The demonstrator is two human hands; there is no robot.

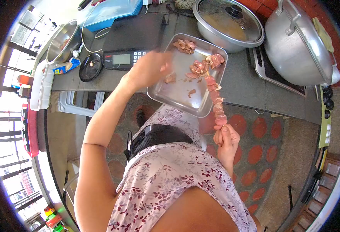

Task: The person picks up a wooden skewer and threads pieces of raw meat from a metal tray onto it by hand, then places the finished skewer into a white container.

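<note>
My right hand [226,139] pinches the near end of a skewer of raw meat [217,101], which slants up over the right side of a metal tray [157,95]. Blurred by motion, my left hand [151,69] hovers by the tray's left edge; whether its fingers hold anything is unclear. Inside the tray, one pile of meat pieces [184,46] lies at the far left and more meat [215,60] at the far right, by the skewer's tip. A small piece [170,78] rests near my left hand.
A black scale [133,33] stands left of the tray, with a small black dish [90,67] and a steel bowl [64,41] beyond. Behind and right are a lidded pot [228,23] and a large metal pot [295,48] on a cooktop [280,77].
</note>
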